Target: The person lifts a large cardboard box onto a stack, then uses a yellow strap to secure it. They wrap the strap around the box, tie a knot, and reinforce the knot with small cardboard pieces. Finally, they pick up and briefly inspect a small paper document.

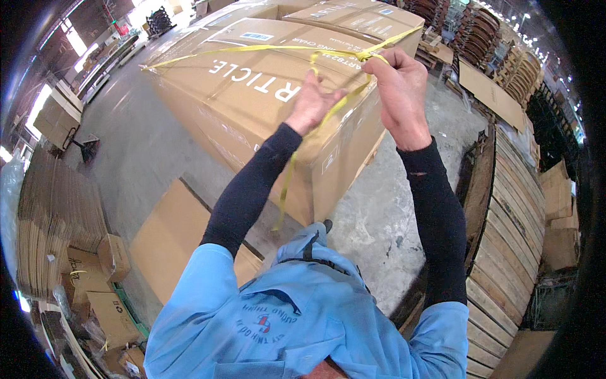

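Observation:
A yellow plastic strap (252, 48) runs across the top of a large brown cardboard box (189, 85) and comes together in a loop near the box's right edge. My right hand (404, 88) is closed on the strap there, with thumb and forefinger pinching it. My left hand (311, 106) hovers over the box top, slightly blurred, thumb and fingers apart. The strap's loose tail passes close beside it, then hangs down the box's near side. Whether the left hand touches the tail is hard to see.
More large boxes (347, 19) stand behind. A flat cardboard sheet (170, 234) lies on the floor at the left, near stacked flattened cartons (57, 215). A slatted wooden platform (508, 234) runs along the right. Stacked curved wooden parts (480, 38) stand at the far right.

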Demonstrator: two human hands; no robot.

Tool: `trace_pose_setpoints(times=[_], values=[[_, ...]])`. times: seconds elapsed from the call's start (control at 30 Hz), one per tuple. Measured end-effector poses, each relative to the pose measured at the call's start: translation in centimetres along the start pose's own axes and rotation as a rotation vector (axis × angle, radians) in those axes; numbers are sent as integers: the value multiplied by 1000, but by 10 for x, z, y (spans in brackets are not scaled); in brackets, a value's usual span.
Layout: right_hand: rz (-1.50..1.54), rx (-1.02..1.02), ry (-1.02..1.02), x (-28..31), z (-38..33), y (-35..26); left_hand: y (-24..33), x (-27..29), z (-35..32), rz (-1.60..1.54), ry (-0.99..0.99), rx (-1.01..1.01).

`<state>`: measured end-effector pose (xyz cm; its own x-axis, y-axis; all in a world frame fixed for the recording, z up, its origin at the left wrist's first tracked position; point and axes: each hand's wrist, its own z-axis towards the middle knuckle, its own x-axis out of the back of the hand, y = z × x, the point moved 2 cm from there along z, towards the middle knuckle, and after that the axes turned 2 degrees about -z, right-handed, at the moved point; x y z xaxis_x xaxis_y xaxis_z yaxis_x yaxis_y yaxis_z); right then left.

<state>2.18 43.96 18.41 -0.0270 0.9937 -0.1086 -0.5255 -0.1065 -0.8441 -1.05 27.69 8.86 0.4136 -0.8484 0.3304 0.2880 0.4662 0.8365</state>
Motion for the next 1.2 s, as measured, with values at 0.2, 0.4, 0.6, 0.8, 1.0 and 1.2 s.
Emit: trace_pose_setpoints(times=[0.2,0.4,0.6,0.8,1.0,1.2], values=[[-90,67,-77,12,-12,15,22,-43,-26,-964,-18,363],[-359,131,-91,33,-74,56,-3,-172,-237,-959,-540,413],[156,-70,259,16,-139,131,-158,-134,-252,-339,-863,88],[264,-39,194,11,-139,125,-147,121,-256,474,-1114,477],[187,-29,229,12,-140,129,46,148,-111,347,-192,-323],[166,-12,233,13,-129,117,0,50,-23,485,-507,-733]])
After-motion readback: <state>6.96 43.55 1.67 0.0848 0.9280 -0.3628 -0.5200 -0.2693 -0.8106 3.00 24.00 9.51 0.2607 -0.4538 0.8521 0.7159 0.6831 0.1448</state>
